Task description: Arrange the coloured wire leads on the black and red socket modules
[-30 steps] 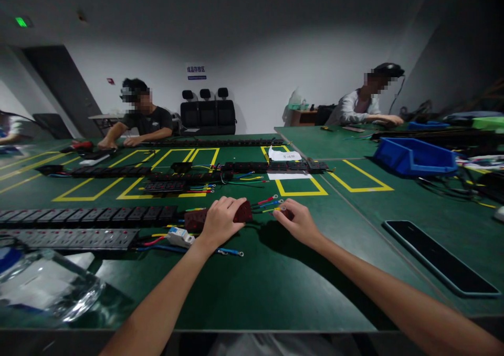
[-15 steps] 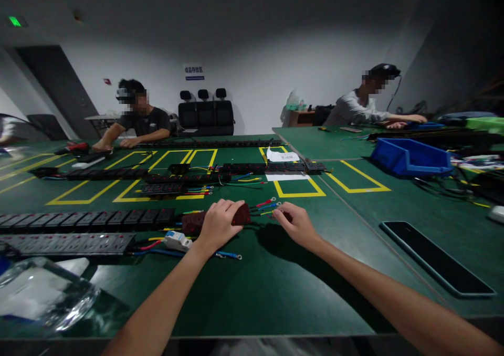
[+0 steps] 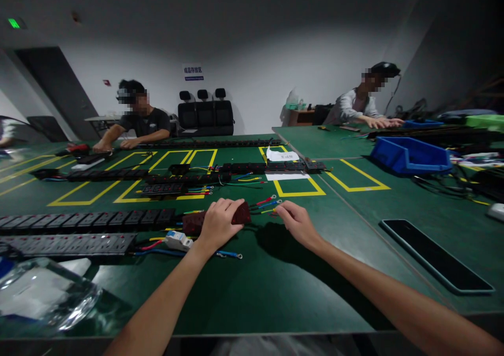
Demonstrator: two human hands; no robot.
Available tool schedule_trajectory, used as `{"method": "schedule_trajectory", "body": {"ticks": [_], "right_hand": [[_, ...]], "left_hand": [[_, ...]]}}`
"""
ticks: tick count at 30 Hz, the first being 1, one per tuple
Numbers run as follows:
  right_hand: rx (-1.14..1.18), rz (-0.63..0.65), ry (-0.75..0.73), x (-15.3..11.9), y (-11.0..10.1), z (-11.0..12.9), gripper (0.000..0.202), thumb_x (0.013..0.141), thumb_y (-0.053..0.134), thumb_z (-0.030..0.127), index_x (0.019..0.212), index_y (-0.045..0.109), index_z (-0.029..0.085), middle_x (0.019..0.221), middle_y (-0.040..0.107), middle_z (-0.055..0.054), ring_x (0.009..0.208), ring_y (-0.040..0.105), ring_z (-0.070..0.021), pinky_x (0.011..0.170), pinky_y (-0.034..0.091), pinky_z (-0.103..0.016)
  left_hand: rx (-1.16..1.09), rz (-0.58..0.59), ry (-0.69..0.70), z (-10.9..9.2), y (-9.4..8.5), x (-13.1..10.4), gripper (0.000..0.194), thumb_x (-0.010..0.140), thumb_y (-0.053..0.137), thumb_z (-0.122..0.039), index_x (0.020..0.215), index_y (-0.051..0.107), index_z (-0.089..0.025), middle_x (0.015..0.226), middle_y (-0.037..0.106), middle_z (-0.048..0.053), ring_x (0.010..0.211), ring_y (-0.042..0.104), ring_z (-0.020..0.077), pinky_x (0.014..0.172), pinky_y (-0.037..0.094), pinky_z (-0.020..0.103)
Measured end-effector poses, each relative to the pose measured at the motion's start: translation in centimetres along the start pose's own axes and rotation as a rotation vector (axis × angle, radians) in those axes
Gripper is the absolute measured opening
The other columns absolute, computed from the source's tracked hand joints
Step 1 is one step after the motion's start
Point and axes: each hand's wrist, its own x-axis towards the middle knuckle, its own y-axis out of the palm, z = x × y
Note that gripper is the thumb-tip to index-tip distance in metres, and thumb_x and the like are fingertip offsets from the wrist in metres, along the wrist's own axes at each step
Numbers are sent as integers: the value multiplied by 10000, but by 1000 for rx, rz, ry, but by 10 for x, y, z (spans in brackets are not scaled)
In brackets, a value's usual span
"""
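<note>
My left hand (image 3: pixel 219 223) is wrapped over a dark red socket block (image 3: pixel 241 213) on the green table, its fingers closed across the top. From the block's right end run red, blue and yellow-green wires tipped with ring terminals. My right hand (image 3: pixel 298 224) pinches the end of the yellow-green wire (image 3: pixel 268 211); its terminal is hidden by the fingertips. The blue wire (image 3: pixel 266 204) and red wire (image 3: pixel 266 200) stick out free just behind. Left of the block lie a white circuit breaker (image 3: pixel 178 240) with wires and two long black socket strips (image 3: pixel 86 221).
A clear plastic bottle (image 3: pixel 47 295) lies at the front left. A phone (image 3: pixel 435 256) rests at right, with a blue bin (image 3: pixel 411 156) behind it. More socket strips (image 3: pixel 185 178) and paper sheets (image 3: pixel 287 177) lie farther back. Two co-workers (image 3: pixel 145 122) sit across the table.
My right fingertips have shifted slightly right along the yellow-green wire. My left hand and the socket block stay put. The co-worker at right has drawn their hands back to the left.
</note>
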Motion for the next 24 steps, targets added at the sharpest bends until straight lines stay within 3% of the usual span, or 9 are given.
{"method": "schedule_trajectory", "body": {"ticks": [3,6,11,18,24], "right_hand": [[296,56,262,3,2,-6,393,909,562,550,714,580,210,532,463,35,457,425,-122,450,280,-261],[494,48,419,5,4,-9,394,831,667,584,779,626,196,626,513,26,472,436,-99,409,226,-232],[690,63,512,8,1,-6,406,732,798,522,942,738,179,733,563,4,534,450,-83,409,213,-203],[822,103,645,11,-4,-7,365,634,885,447,787,707,167,702,582,0,526,433,-70,422,189,-194],[842,115,644,11,-3,-10,307,713,819,425,832,692,173,672,554,22,513,399,-68,421,195,-202]], "left_hand": [[-3,-21,10,-1,0,0,667,733,856,-219,1340,583,-181,1114,690,80,1004,611,287,847,479,420],[-9,-46,17,-1,-1,0,663,735,847,-210,1341,579,-190,1113,691,80,1006,610,287,844,478,414],[-19,-84,27,-1,-1,0,659,729,850,-206,1332,586,-188,1109,697,81,1001,610,290,838,477,417],[-40,-103,61,-4,-3,0,635,742,833,-202,1328,590,-186,1095,697,89,984,616,289,829,482,418],[-34,-87,48,-3,-3,0,641,740,838,-204,1330,588,-182,1097,695,88,994,614,289,836,482,418]]}}
